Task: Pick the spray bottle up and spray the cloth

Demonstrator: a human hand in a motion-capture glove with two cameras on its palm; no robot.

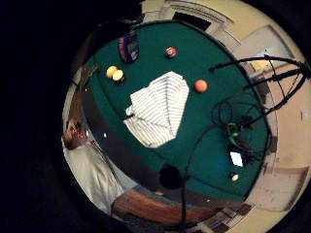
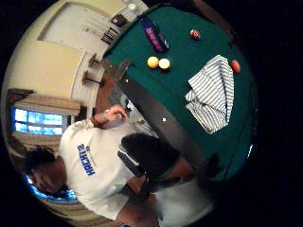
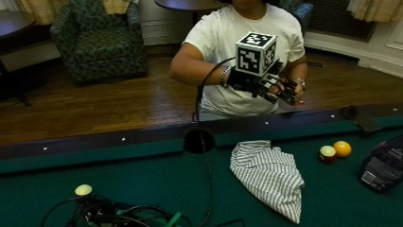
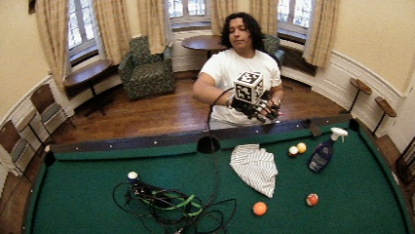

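A dark blue spray bottle [image 4: 322,153] with a white trigger head lies on the green felt near the table's right end; it also shows as the bottle [image 3: 384,165] [image 1: 129,47] [image 2: 154,34]. A crumpled white striped cloth [image 3: 271,177] [image 4: 254,168] [image 1: 158,109] [image 2: 213,92] lies mid-table, left of the bottle. My gloved right hand [image 3: 258,80] [image 4: 256,107] is raised at chest height behind the near rail, well above and apart from both. Its fingers are loosely bent and hold nothing. The person's bare hand [image 3: 296,87] touches its fingertips.
A yellow ball [image 3: 342,148] and a white-and-red ball [image 3: 327,152] sit between cloth and bottle. An orange ball [image 4: 259,208] and a red striped ball [image 4: 311,199] lie further out. A pale ball [image 3: 83,189] is at the left. The dark rail [image 3: 126,142] has a side pocket [image 3: 199,141].
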